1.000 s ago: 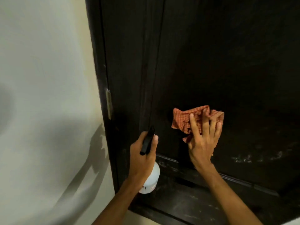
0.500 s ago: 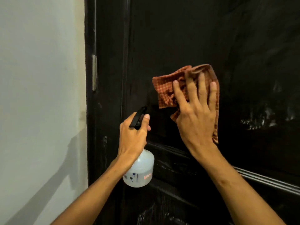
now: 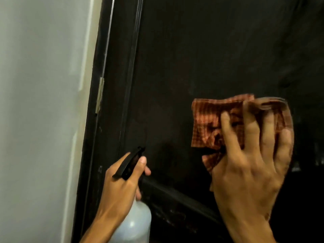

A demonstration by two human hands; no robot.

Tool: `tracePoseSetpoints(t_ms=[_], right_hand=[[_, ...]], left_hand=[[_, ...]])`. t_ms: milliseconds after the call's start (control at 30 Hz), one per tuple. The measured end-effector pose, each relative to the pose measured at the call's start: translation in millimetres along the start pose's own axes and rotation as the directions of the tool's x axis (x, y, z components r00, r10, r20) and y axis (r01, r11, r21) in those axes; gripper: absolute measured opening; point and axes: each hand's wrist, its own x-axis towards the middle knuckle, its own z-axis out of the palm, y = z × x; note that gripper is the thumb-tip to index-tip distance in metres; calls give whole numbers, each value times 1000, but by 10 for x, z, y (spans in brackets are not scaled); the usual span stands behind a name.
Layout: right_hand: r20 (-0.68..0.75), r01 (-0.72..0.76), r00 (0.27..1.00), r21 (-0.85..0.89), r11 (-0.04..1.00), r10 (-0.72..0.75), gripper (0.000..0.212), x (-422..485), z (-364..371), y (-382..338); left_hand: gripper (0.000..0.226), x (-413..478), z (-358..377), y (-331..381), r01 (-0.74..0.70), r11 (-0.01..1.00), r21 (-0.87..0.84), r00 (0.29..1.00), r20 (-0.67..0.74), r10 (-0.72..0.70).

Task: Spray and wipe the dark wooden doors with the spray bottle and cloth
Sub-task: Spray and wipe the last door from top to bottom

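Fingers (image 3: 252,130) of the right hand (image 3: 245,181), spread flat on the cloth (image 3: 208,123), should press evenly across the door (image 3: 192,50) under them, while the left hand (image 3: 119,186) curls round the bottle (image 3: 135,223).

two hands, left (image 3: 121,186), right (image 3: 249,181); one cloth (image 3: 210,123); one spray bottle (image 3: 135,225); one door (image 3: 210,50).

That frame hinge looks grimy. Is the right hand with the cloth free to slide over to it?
Probably yes: only bare door lies between the right hand, pressing the cloth, and the hinge; the left hand, holding the spray bottle, sits lower.
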Motion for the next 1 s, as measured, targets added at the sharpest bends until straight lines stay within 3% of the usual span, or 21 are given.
tracePoseSetpoints(t_ms=[200,300,433,667,800,900,967,1000], right_hand=[[35,71,997,-47,996,-69,51,215,-276,41],[15,86,996,-90,992,-85,57,300,-446,28],[151,164,976,-50,985,-155,74,425,-669,120],[240,181,957,-48,982,-165,73,660,-815,104],[250,226,946,-52,973,-206,72,829,-776,67],[315,421,858,19,907,-406,89,624,-541,-49],[358,532,773,84,843,-524,81,686,-441,-159],[351,504,790,95,858,-503,76,823,-418,-211]], left_hand=[[37,-55,-117,517,114,993,-14,993,23,-114],[37,-67,-239,635,74,995,-64,997,35,-72],[28,-165,-379,730,64,997,-40,998,26,-63],[21,-219,-431,1094,68,998,18,996,50,-69],[32,-139,-417,1253,76,996,39,996,50,-78],[33,-87,-429,1283,112,992,51,993,37,-114],[33,-74,-453,1263,112,991,78,993,31,-115],[33,-65,-465,1246,104,989,101,994,29,-107]])
